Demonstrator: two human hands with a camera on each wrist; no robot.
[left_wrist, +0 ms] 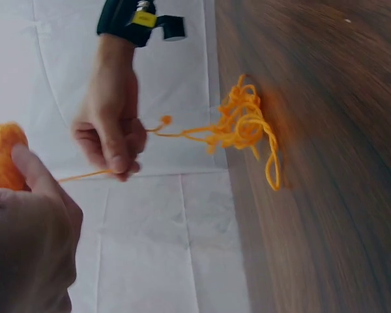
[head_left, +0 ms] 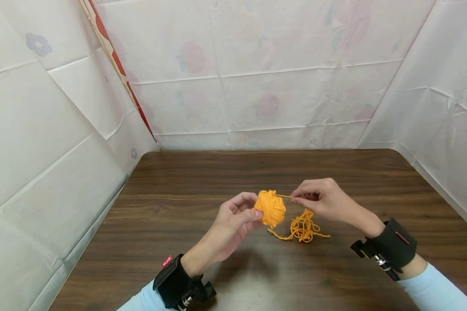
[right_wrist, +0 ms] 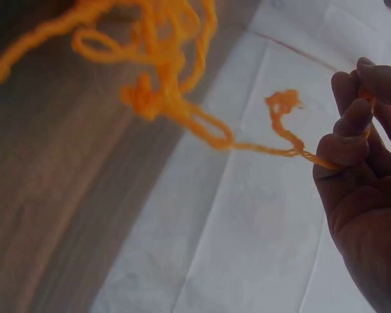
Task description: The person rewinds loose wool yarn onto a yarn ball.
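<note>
The left hand (head_left: 233,220) grips the yarn ball (head_left: 270,208) above the counter (head_left: 179,207); the right hand (head_left: 327,201), just right of it, pinches the strand (head_left: 284,196) stretched taut between them

place: makeshift recording booth — white sheets (head_left: 257,86) | wooden table (head_left: 179,181)

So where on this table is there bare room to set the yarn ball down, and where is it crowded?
The table shows bare wood along the far edge by the white wall, on the left side beside the left hand, and on the right past the right hand. The crowded part is the middle: the yarn ball, both hands, and the loose yarn tangle lying just beneath the right hand.
</note>
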